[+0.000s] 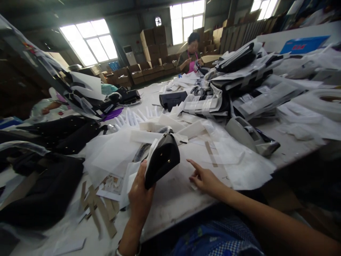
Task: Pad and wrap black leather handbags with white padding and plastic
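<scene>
Blue patterned clothing point(213, 238) on the person's body lies nearest the camera, below the edge of a white table point(178, 202). Just past it, the left hand point(141, 192) is closed around the lower left end of a black bag point(165, 149), thumb on its pale side, holding it tilted over the tabletop. The bag's long axis slants from that grip up and rightward, away from the person, and 2 gold studs point(168, 161) show on the dark face turned towards the right hand point(206, 179). That right hand is near the bag but apart, on its right, with the index finger stretched towards the studded face and the others bent; I cannot tell whether they pinch anything. Tan strips point(94, 206) lie left of the left hand, and translucent sheets point(114, 149) spread beyond it.
</scene>
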### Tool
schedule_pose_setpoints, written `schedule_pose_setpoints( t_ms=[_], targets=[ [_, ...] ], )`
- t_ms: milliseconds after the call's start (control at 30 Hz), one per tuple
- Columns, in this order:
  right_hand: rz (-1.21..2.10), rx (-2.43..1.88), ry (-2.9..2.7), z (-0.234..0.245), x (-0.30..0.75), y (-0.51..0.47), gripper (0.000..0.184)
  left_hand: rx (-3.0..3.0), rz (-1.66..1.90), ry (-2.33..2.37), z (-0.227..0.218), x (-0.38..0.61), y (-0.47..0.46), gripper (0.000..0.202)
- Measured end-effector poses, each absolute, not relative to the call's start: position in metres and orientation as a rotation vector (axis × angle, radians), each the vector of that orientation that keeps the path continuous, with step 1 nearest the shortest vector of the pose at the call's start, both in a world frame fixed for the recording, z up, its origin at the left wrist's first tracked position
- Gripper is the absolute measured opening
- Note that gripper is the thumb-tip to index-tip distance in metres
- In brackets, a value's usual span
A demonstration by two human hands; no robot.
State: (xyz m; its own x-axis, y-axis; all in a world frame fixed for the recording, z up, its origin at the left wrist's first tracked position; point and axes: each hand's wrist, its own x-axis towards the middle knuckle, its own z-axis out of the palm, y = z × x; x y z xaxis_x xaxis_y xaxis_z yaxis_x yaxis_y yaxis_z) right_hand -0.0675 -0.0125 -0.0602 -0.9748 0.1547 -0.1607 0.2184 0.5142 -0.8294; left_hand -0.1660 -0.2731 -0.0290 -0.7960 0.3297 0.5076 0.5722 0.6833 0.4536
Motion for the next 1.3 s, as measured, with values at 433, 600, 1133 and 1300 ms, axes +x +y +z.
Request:
schedule_pose_setpoints(
  t_ms=[433,600,1133,1300],
  targets=[
    [-0.852,-0.499,3.058,-0.073,-0.036,-0.007,0.048,-1.042,-0.434,-2.409,-0.048,-0.133,-0.241,0.084],
    [-0.802,-0.390,2.989,-0.064,-0.021,-0.009,0.028,-1.058,-0.214,-2.375,-0.063,-0.113,-0.227,0.066],
    [-0.410,-0.057,2.938,-0.010,-0.234,-0.029,0.053,-0.955,-0.116,-2.298,-0.083,-0.084,-0.210,0.046],
    [-0.330,-0.148,2.978,0.009,-0.274,-0.036,0.032,-0.931,-0.185,-2.255,-0.088,-0.086,-0.209,0.045]
  ],
)
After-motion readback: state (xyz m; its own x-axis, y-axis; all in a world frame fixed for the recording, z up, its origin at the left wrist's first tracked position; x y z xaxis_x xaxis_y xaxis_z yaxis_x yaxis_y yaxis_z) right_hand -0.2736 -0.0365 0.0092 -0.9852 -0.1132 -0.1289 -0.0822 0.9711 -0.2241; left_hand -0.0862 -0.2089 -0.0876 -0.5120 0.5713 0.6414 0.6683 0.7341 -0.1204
